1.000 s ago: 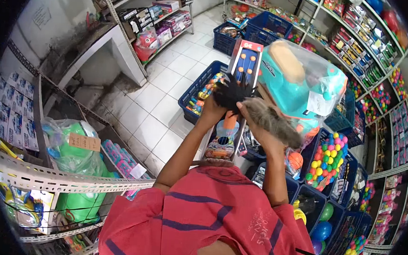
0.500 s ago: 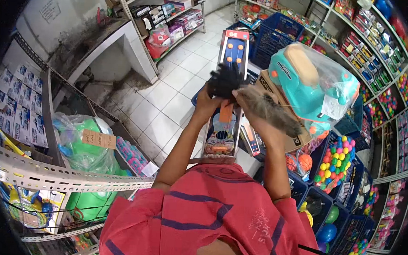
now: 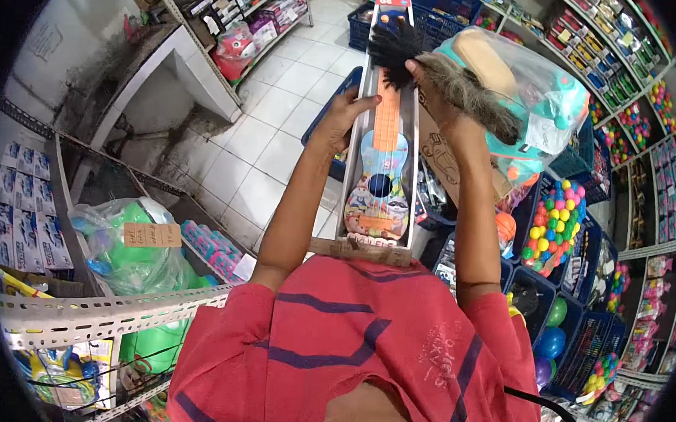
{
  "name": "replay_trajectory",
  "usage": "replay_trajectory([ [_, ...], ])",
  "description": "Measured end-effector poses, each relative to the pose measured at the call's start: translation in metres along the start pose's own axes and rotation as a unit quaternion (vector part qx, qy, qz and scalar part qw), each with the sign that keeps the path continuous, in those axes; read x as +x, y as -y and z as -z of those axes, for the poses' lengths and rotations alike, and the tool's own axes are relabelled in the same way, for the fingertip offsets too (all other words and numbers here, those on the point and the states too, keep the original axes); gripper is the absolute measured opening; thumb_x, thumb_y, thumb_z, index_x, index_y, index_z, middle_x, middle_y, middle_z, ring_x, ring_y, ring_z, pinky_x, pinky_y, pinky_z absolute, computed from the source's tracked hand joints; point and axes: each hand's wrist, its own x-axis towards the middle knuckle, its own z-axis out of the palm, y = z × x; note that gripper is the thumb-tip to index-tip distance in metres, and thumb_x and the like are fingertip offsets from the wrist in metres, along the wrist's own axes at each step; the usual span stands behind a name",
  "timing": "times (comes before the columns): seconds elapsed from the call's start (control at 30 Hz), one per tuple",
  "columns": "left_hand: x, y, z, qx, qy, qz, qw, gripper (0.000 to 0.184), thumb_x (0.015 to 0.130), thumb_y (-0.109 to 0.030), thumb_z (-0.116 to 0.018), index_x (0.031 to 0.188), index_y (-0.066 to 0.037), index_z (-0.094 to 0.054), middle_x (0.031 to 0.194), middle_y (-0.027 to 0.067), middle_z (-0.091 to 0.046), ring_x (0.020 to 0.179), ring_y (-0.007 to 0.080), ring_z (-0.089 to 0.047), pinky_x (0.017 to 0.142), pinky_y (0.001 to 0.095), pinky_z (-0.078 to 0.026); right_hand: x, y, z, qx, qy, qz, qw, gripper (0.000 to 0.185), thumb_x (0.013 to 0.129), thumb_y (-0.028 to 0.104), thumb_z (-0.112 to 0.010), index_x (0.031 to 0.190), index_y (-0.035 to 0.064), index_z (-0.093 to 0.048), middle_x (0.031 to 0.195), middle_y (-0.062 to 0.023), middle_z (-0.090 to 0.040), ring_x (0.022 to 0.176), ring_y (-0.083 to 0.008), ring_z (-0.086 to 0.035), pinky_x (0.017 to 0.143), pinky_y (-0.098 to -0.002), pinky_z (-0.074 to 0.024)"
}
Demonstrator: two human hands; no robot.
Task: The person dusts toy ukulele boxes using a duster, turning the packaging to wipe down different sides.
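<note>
A toy guitar in a long window box (image 3: 380,190) stands lengthwise before me, its lower end close to my shirt. My left hand (image 3: 342,120) grips the box's left edge, thumb over the front beside the orange neck. In my right hand (image 3: 441,101) is a feather duster (image 3: 473,97), gripped around its middle. Its black tuft (image 3: 394,50) lies over the guitar's upper neck, and its grey, fluffy part sticks out to the right. The palm hides part of the grip.
A bagged turquoise toy (image 3: 542,107) sits on a cardboard box (image 3: 440,159) at the right. Blue crates (image 3: 578,334) with balls line that side. A metal shelf (image 3: 115,309) with packaged toys borders my left. White floor tiles (image 3: 253,140) show between.
My left hand has left the duster's black tuft and now holds the box edge. The duster has shifted up in view, uncovering more of the guitar's neck and body.
</note>
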Motion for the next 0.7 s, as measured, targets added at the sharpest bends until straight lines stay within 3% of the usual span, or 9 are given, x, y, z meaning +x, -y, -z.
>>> replay_trajectory([
  [0.07, 0.001, -0.001, 0.001, -0.013, 0.013, 0.025, 1.000, 0.044, 0.072, -0.011, -0.065, 0.111, 0.000, -0.047, 0.097, 0.0078, -0.057, 0.087, 0.0149, -0.056, 0.076, 0.0265, -0.045, -0.003, -0.010, -0.005, -0.013, -0.018, 0.050, 0.999, 0.024, 0.080, 0.023, -0.061, 0.095, 0.0042, -0.061, 0.088, -0.0101, -0.060, 0.083, -0.0214, -0.056, 0.075, -0.0303, -0.0433],
  [0.17, -0.005, 0.004, 0.009, 0.010, 0.057, 0.022, 0.998, 0.047, 0.070, -0.008, -0.067, 0.112, -0.001, -0.046, 0.098, 0.0080, -0.056, 0.091, 0.0159, -0.055, 0.078, 0.0268, -0.045, -0.012, -0.002, -0.004, -0.047, 0.014, 0.073, 0.996, 0.026, 0.079, 0.027, -0.062, 0.090, 0.0026, -0.061, 0.082, -0.0112, -0.061, 0.076, -0.0202, -0.057, 0.072, -0.0306, -0.0434],
  [0.2, -0.007, 0.003, 0.011, 0.041, 0.082, 0.015, 0.996, 0.056, 0.068, -0.007, -0.069, 0.117, -0.002, -0.041, 0.104, 0.0097, -0.053, 0.096, 0.0182, -0.053, 0.082, 0.0289, -0.044, -0.009, 0.011, 0.005, 0.072, 0.083, -0.095, 0.989, 0.028, 0.077, 0.028, -0.063, 0.086, 0.0011, -0.061, 0.080, -0.0114, -0.061, 0.072, -0.0193, -0.056, 0.070, -0.0304, -0.0429],
  [0.3, -0.015, 0.002, 0.012, 0.004, 0.115, 0.028, 0.993, 0.069, 0.067, -0.009, -0.071, 0.124, -0.001, -0.032, 0.111, 0.0112, -0.049, 0.099, 0.0200, -0.051, 0.085, 0.0316, -0.043, -0.001, 0.002, -0.001, 0.056, 0.008, -0.071, 0.996, 0.028, 0.078, 0.028, -0.063, 0.086, 0.0010, -0.061, 0.080, -0.0106, -0.061, 0.071, -0.0205, -0.057, 0.069, -0.0300, -0.0429],
  [0.4, -0.018, -0.002, 0.017, 0.035, 0.105, 0.051, 0.993, 0.081, 0.066, -0.012, -0.073, 0.129, 0.000, -0.024, 0.115, 0.0117, -0.046, 0.105, 0.0216, -0.048, 0.086, 0.0322, -0.043, 0.001, -0.015, -0.011, -0.051, -0.070, 0.111, 0.990, 0.032, 0.076, 0.031, -0.063, 0.086, 0.0014, -0.061, 0.080, -0.0102, -0.061, 0.072, -0.0226, -0.057, 0.068, -0.0299, -0.0431],
  [0.47, -0.021, -0.003, 0.018, 0.030, 0.093, 0.024, 0.995, 0.080, 0.067, -0.014, -0.073, 0.129, -0.001, -0.024, 0.115, 0.0109, -0.046, 0.106, 0.0213, -0.047, 0.086, 0.0321, -0.043, 0.001, -0.010, -0.012, -0.041, -0.035, 0.083, 0.995, 0.033, 0.076, 0.033, -0.063, 0.086, 0.0012, -0.060, 0.081, -0.0098, -0.061, 0.072, -0.0215, -0.056, 0.068, -0.0300, -0.0431],
  [0.53, -0.029, -0.003, 0.018, 0.004, 0.075, -0.003, 0.997, 0.079, 0.068, -0.017, -0.072, 0.129, -0.003, -0.024, 0.115, 0.0102, -0.046, 0.107, 0.0209, -0.047, 0.086, 0.0323, -0.044, 0.001, 0.000, -0.007, 0.058, 0.076, -0.042, 0.995, 0.034, 0.076, 0.034, -0.063, 0.086, 0.0013, -0.060, 0.080, -0.0094, -0.061, 0.072, -0.0208, -0.056, 0.068, -0.0301, -0.0432],
  [0.57, -0.025, 0.003, 0.031, -0.012, 0.090, 0.011, 0.996, 0.080, 0.068, -0.018, -0.073, 0.130, -0.005, -0.023, 0.114, 0.0096, -0.046, 0.107, 0.0208, -0.047, 0.088, 0.0329, -0.043, 0.002, 0.004, -0.002, 0.094, 0.130, -0.055, 0.985, 0.033, 0.077, 0.033, -0.062, 0.084, 0.0009, -0.060, 0.077, -0.0091, -0.060, 0.070, -0.0201, -0.055, 0.067, -0.0304, -0.0431],
  [0.7, -0.026, 0.000, 0.046, 0.005, 0.047, -0.010, 0.999, 0.088, 0.068, -0.024, -0.073, 0.131, -0.002, -0.015, 0.118, 0.0143, -0.045, 0.104, 0.0228, -0.050, 0.078, 0.0307, -0.049, 0.008, 0.008, -0.014, 0.070, 0.086, -0.044, 0.993, 0.036, 0.078, 0.036, -0.060, 0.088, 0.0010, -0.060, 0.076, -0.0105, -0.059, 0.069, -0.0221, -0.054, 0.067, -0.0306, -0.0426],
])
